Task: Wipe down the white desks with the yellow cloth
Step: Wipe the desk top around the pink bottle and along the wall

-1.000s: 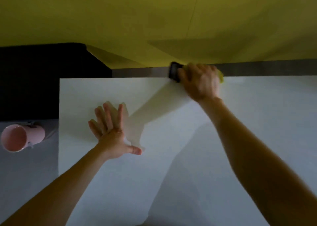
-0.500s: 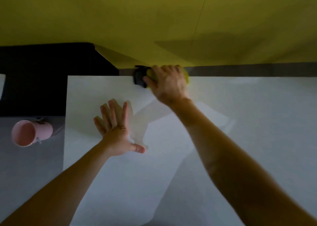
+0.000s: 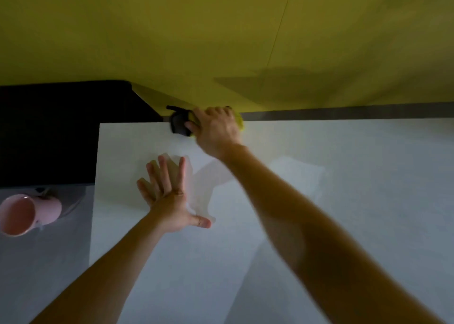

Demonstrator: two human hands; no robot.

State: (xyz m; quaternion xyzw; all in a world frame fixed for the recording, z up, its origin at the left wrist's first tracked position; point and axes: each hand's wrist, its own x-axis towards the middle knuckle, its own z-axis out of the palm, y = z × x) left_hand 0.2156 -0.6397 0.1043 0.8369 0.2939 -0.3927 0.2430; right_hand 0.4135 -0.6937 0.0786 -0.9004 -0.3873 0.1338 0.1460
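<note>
Bunching under curled fingers, the yellow cloth [image 3: 239, 123] is gripped by the right hand [image 3: 216, 130] at the far edge of the white tabletop [image 3: 331, 200]. It is met on its left by a small black object [image 3: 179, 127] (too blurred to name). The left hand [image 3: 169, 195] is laid flat, fingers spread. A pink mug [image 3: 29, 213] is seen lying well apart on a grey surface [image 3: 36, 262].

Your right hand [image 3: 216, 129] hides most of the yellow cloth [image 3: 240, 124]; the left edge clips the pink mug [image 3: 29, 213].
</note>
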